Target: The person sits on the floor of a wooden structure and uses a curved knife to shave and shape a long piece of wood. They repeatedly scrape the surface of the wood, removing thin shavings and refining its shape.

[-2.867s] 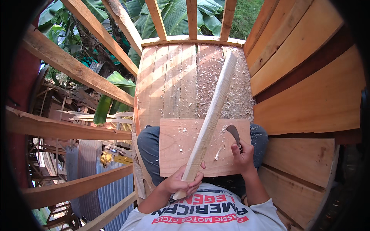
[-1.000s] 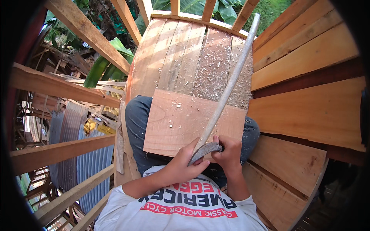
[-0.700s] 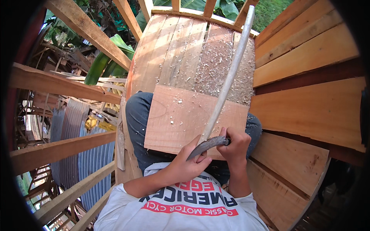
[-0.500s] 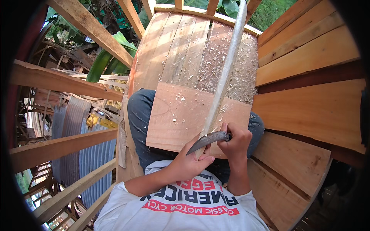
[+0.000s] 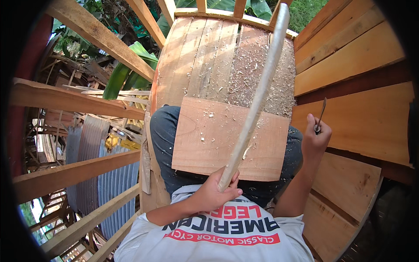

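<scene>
My left hand (image 5: 214,194) is clenched round the near end of a long pale wooden stick (image 5: 257,98). The stick runs up and away from me, crossing the flat board (image 5: 205,139) on my lap and reaching out over the plank floor (image 5: 196,56). My right hand (image 5: 315,137) is lifted off to the right, well apart from the stick, fist closed on a small knife (image 5: 321,114) with the blade pointing up.

Handling guess: the stick looks stiff and light, smooth-shaved, so probably a bit slick where it's freshly cut. It's long, so held at one end it'll want to swing; a firm wrap near the end, as now, with the shaft resting against the board should steady it. Not fragile, though it looks thin enough to flex if pushed hard mid-length.

Wood shavings (image 5: 253,65) lie thick on the far right part of the floor, a few on the board. Plank wall (image 5: 349,56) on the right, open rails (image 5: 78,91) on the left.
</scene>
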The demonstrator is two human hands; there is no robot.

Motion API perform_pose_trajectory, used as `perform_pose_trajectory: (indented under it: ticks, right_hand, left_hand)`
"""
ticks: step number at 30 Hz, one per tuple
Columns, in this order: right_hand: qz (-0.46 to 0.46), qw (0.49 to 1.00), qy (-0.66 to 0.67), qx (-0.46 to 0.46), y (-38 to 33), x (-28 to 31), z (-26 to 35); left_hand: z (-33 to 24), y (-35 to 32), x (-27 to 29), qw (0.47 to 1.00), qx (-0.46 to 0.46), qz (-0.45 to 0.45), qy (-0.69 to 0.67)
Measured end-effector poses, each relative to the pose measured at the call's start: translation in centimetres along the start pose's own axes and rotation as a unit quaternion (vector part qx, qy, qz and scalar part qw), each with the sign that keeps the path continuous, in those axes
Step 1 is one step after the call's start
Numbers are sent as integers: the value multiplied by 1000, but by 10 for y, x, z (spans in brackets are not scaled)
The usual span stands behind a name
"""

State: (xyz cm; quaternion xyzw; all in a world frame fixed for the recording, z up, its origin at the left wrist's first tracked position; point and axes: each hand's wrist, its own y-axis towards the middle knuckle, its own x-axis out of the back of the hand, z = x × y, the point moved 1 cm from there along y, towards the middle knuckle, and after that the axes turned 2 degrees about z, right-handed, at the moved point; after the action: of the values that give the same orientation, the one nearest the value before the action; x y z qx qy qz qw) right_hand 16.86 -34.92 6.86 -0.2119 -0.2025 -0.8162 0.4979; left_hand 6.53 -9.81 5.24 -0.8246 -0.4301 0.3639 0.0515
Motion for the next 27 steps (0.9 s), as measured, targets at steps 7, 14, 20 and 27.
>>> perform_pose_trajectory:
  ticks: [7,14,20,27]
  right_hand:
    - [260,952,93,-134,-62,-32,-14]
    - [327,781,493,-200,-127,-51,-16]
    - [328,806,421,-255,-107,-37,-7]
    - [283,820,437,-237,-69,-6,-1]
  left_hand:
    - [-31,34,14,970,-141,14,-198]
    - [-11,65,-1,970,-193,-80,-127]
    - [6,75,-3,957,-269,-109,-23]
    - [-41,28,18,921,-84,21,381]
